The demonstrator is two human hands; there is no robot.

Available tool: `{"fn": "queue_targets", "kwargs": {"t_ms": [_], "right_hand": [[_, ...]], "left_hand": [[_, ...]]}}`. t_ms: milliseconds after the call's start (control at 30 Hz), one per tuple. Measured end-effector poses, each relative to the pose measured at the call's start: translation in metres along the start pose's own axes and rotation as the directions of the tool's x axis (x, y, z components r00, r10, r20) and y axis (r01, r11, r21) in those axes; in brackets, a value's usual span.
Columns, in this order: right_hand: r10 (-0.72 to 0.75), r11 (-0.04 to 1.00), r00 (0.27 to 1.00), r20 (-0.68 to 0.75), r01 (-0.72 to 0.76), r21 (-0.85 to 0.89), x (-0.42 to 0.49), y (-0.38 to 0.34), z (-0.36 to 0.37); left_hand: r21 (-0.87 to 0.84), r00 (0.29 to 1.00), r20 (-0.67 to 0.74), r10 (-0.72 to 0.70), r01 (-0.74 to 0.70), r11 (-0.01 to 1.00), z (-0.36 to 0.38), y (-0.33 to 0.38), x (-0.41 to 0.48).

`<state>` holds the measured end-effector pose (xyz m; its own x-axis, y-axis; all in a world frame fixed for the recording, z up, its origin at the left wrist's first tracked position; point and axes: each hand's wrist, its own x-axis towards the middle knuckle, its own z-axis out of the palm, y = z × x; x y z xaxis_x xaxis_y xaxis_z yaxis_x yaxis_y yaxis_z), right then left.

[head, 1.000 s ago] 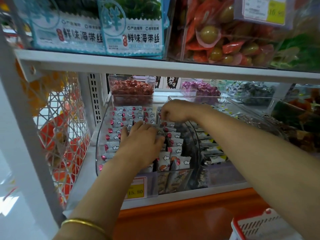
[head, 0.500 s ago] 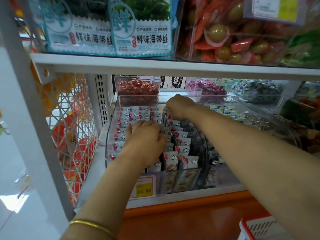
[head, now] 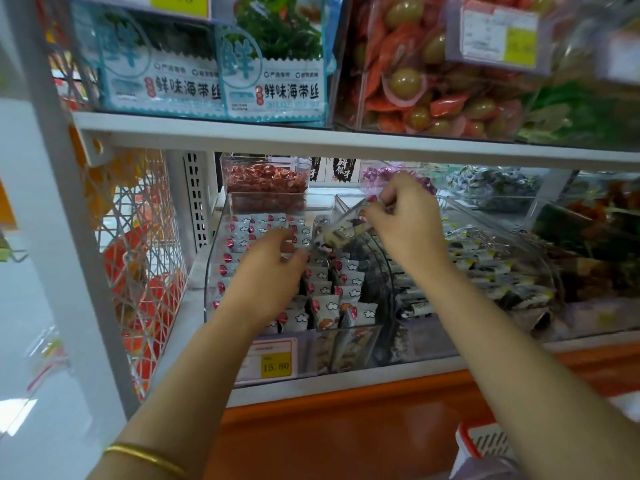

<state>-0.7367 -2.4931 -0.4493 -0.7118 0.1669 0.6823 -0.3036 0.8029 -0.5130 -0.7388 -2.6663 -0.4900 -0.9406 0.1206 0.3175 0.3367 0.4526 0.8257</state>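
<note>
A clear plastic bin (head: 216,247) on the lower shelf holds rows of small white snack packets (head: 325,289) with red dots and cloud prints. My left hand (head: 273,268) lies palm down on the packets in the bin, fingers relaxed. My right hand (head: 405,216) is raised above the bin's back right corner. It pinches one or two of the small packets (head: 341,232), which hang tilted from its fingertips just above the rows.
A second clear bin (head: 502,275) of dark packets sits to the right. Behind stand tubs of red (head: 265,181) and purple (head: 377,174) candies. The upper shelf (head: 311,140) hangs low overhead with seaweed packs. A yellow price tag (head: 273,365) is at front. A red-rimmed basket (head: 481,441) sits below right.
My right hand has lifted up out of the bin with packets pinched in its fingers. My left hand has stayed resting on the rows. The camera has moved closer and slightly left.
</note>
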Motion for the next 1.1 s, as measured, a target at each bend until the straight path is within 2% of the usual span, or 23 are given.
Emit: {"fn": "queue_targets", "kwargs": {"t_ms": [67, 167, 333, 533, 700, 767, 867, 933, 1000, 1100], "right_hand": [[0.140, 0.962, 0.990, 0.021, -0.140, 0.232, -0.015, -0.004, -0.005], [0.304, 0.798, 0.940, 0.155, -0.340, 0.497, -0.030, -0.008, -0.010], [0.334, 0.467, 0.881, 0.334, -0.463, 0.754, -0.048, -0.008, -0.016], [0.350, 0.174, 0.824, 0.446, -0.525, 0.833, -0.051, -0.009, -0.018], [0.368, 0.055, 0.779, 0.507, -0.563, 0.825, -0.051, -0.008, -0.017], [0.373, 0.038, 0.768, 0.520, -0.573, 0.819, -0.051, -0.007, -0.017], [0.332, 0.025, 0.772, 0.542, -0.582, 0.813, -0.052, -0.007, -0.016], [0.312, -0.030, 0.765, 0.563, -0.584, 0.811, -0.052, -0.007, -0.015], [0.281, -0.071, 0.762, 0.583, -0.589, 0.805, -0.053, -0.007, -0.014], [0.251, -0.130, 0.767, 0.591, -0.578, 0.805, -0.053, -0.008, -0.013]], "left_hand": [[-0.072, 0.999, 0.017, -0.049, 0.050, 0.996, -0.002, 0.001, -0.004], [-0.205, 0.995, 0.040, -0.095, 0.101, 0.974, -0.007, 0.004, -0.009], [-0.409, 0.983, 0.074, -0.167, 0.183, 0.894, -0.015, 0.002, -0.016], [-0.725, 0.962, 0.170, -0.213, 0.269, 0.634, -0.022, 0.007, -0.020], [-0.827, 0.956, 0.201, -0.215, 0.283, 0.486, -0.024, 0.009, -0.020], [-0.837, 0.956, 0.169, -0.239, 0.267, 0.477, -0.024, 0.009, -0.020], [-0.757, 0.959, 0.077, -0.272, 0.234, 0.610, -0.022, 0.009, -0.021], [-0.724, 0.955, 0.039, -0.294, 0.230, 0.650, -0.019, 0.011, -0.022], [-0.743, 0.945, 0.046, -0.323, 0.249, 0.622, -0.017, 0.013, -0.021], [-0.795, 0.923, 0.102, -0.371, 0.300, 0.527, -0.017, 0.014, -0.021]]}}
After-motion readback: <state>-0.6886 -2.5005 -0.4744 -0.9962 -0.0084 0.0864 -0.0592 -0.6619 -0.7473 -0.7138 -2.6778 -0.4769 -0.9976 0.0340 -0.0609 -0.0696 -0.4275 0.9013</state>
